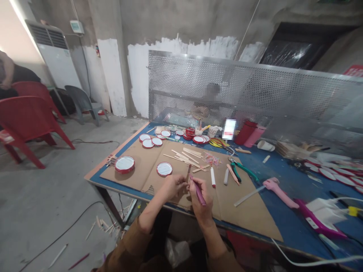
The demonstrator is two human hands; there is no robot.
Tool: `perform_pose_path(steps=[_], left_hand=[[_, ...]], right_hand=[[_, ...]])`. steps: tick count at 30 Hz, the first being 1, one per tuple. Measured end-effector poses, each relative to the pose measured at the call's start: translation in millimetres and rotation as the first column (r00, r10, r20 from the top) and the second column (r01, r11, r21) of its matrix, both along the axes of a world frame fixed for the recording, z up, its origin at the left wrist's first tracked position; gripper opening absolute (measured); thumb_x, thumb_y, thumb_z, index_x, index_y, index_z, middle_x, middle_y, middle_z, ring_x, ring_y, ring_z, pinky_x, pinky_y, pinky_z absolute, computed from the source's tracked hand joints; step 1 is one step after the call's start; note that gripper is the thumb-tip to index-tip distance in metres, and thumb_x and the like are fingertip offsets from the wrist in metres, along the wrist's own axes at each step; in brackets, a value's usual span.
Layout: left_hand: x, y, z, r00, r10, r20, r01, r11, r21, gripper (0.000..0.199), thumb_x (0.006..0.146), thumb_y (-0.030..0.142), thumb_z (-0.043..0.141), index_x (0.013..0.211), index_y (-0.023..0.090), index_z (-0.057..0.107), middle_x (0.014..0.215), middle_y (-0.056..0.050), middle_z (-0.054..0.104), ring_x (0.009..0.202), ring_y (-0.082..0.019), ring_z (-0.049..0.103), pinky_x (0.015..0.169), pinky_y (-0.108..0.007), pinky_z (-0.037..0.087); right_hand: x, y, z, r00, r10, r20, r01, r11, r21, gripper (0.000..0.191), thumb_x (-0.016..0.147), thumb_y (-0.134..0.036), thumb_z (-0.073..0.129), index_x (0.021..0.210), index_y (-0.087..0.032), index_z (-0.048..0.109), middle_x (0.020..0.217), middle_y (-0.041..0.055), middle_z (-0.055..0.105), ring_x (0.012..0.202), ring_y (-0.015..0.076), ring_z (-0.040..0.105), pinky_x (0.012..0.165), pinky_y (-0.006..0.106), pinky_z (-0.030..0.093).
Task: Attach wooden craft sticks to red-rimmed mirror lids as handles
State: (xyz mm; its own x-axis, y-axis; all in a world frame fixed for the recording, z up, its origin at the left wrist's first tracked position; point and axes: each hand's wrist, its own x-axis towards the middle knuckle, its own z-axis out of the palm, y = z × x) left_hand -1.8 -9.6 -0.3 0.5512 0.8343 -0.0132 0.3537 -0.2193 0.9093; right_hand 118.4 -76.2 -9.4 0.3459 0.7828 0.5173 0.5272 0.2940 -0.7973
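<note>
Near the front edge of the cardboard sheet [241,215], my left hand [172,187] is closed on a small dark brown strip [188,170] that stands up from its fingertips. My right hand [202,200] grips a purple pen-like tool [199,192], its upper end at the strip. Just behind the hands lies a red-rimmed white disc [164,169]. Flat wooden sticks [184,156] are spread beyond them. To the right are a white tube with a red end [213,177], a grey stick [226,176] and green-handled pliers [245,170].
A thicker red-rimmed disc [124,164] sits at the left, with more discs [147,143] behind. A pink glue gun [280,192] and purple power strip [320,223] lie right. A perforated metal panel [176,87] borders the table. Red chairs [31,121] stand left, near a seated person.
</note>
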Motion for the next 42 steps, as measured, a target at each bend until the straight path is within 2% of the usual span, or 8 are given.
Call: perform_pose_path(steps=[9,16,28,35,42], left_hand=[[-0.6,0.7,-3.5,1.000,0.009,0.014,-0.009,1.000,0.028,0.017,0.079,0.028,0.048,0.073,0.014,0.056,0.055,0.005,0.049,0.039,-0.006,0.043,0.039,-0.016,0.029],[-1.2,3.2,-8.9,1.000,-0.002,0.009,0.002,0.999,0.040,0.022,0.080,0.032,0.047,0.076,0.013,0.058,0.054,0.005,0.049,0.039,-0.007,0.045,0.040,-0.017,0.030],[-1.3,2.5,-4.0,1.000,0.004,-0.007,-0.004,0.999,0.053,0.020,0.079,0.029,0.046,0.076,0.013,0.058,0.055,0.004,0.047,0.042,-0.007,0.043,0.039,-0.016,0.029],[-1.5,2.6,-5.5,1.000,0.001,0.005,-0.001,0.999,0.036,0.018,0.078,0.029,0.047,0.074,0.014,0.056,0.052,0.005,0.045,0.042,-0.007,0.044,0.038,-0.015,0.030],[-1.5,1.8,-2.2,1.000,0.003,0.010,-0.003,1.000,-0.002,0.020,0.079,0.032,0.049,0.076,0.013,0.056,0.054,0.005,0.047,0.039,-0.006,0.043,0.036,-0.015,0.029]], right_hand=[[-0.1,0.3,-0.7,1.000,-0.001,-0.012,0.001,0.999,-0.034,0.028,0.088,-0.040,0.049,0.098,-0.017,0.061,0.081,0.0054,0.068,0.069,0.0164,0.066,0.059,0.027,0.054],[-0.6,1.0,-0.8,0.999,0.013,-0.034,-0.014,0.999,-0.030,0.027,0.088,-0.040,0.048,0.097,-0.018,0.060,0.077,0.0034,0.067,0.062,0.0142,0.064,0.059,0.026,0.053],[-0.9,1.0,-0.1,1.000,-0.013,0.000,0.013,1.000,0.008,0.026,0.087,-0.039,0.049,0.096,-0.018,0.062,0.079,0.0048,0.068,0.067,0.0153,0.065,0.056,0.025,0.053],[-2.1,0.7,0.4,0.999,-0.032,-0.025,0.032,0.999,-0.016,0.028,0.087,-0.040,0.049,0.096,-0.017,0.062,0.078,0.0050,0.069,0.064,0.0150,0.065,0.055,0.025,0.053],[-1.5,0.1,-1.2,0.998,-0.001,-0.062,-0.002,0.999,-0.043,0.030,0.088,-0.042,0.048,0.098,-0.018,0.061,0.073,0.0032,0.067,0.057,0.0135,0.063,0.051,0.024,0.052]])
